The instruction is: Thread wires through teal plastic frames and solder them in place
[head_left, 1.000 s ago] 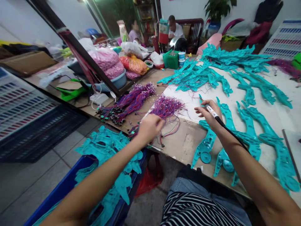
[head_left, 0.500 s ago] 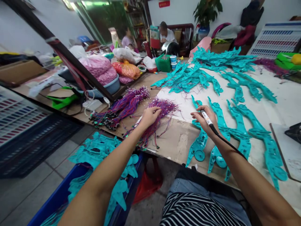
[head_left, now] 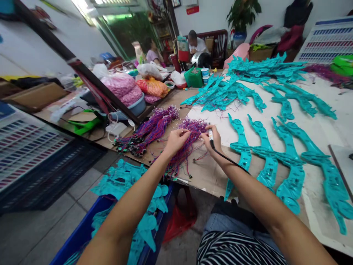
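My left hand (head_left: 177, 142) is pinched at the near pile of red, blue and purple wires (head_left: 190, 147), its fingertips on the strands. How many strands sit between them is too fine to tell. In my right hand (head_left: 215, 141) is a corded soldering iron (head_left: 211, 134) with a white label, its black cord running back along my forearm. The iron's tip is hard to make out against the wires. Just right of this hand, a row of long turquoise plastic parts (head_left: 263, 143) lies on the table.
A second wire bundle (head_left: 150, 130) lies to the left. More turquoise parts (head_left: 264, 68) are heaped at the back. Below the table edge, a blue crate (head_left: 79, 224) holds more parts. A dark slanted post (head_left: 107, 94) crosses at left. Two people sit across the room.
My right hand has moved left with the soldering iron, from beside the turquoise parts to the wire pile near my left hand. The left hand stays pinched at the pile. The view has shifted slightly.
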### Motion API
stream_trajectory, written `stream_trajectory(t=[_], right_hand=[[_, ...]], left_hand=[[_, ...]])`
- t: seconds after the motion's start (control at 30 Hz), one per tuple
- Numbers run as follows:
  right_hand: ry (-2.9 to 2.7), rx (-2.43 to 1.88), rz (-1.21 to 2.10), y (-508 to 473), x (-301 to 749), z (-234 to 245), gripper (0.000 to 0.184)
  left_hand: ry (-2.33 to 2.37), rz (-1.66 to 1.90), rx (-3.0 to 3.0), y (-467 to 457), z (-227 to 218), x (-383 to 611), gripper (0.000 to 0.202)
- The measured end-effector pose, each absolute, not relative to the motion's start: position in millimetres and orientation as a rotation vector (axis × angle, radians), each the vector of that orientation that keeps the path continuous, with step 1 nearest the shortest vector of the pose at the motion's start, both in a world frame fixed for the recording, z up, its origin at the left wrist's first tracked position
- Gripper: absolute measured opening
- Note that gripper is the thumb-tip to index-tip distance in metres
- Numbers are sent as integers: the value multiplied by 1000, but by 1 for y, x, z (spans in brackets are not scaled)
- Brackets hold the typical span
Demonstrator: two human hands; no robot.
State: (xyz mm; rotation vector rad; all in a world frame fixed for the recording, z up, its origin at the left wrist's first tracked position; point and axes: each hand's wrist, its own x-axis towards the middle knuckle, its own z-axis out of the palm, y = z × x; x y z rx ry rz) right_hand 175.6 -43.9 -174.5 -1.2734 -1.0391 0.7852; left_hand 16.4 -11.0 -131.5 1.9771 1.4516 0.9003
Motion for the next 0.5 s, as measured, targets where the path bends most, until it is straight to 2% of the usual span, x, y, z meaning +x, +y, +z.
stream_trajectory(t=[0.2, 0.4, 0.5], right_hand=[[-819, -1339, 547, -34, 224, -177, 29], [-683, -1241, 540, -39, 243, -165, 33], [-899, -1232, 641, -50, 239, -153, 29]], left_hand=[[1697, 904, 2046, -3, -125, -9, 38], [2122, 899, 1988, 17, -128, -27, 31], [2058, 765, 1980, 20, -132, -23, 24]])
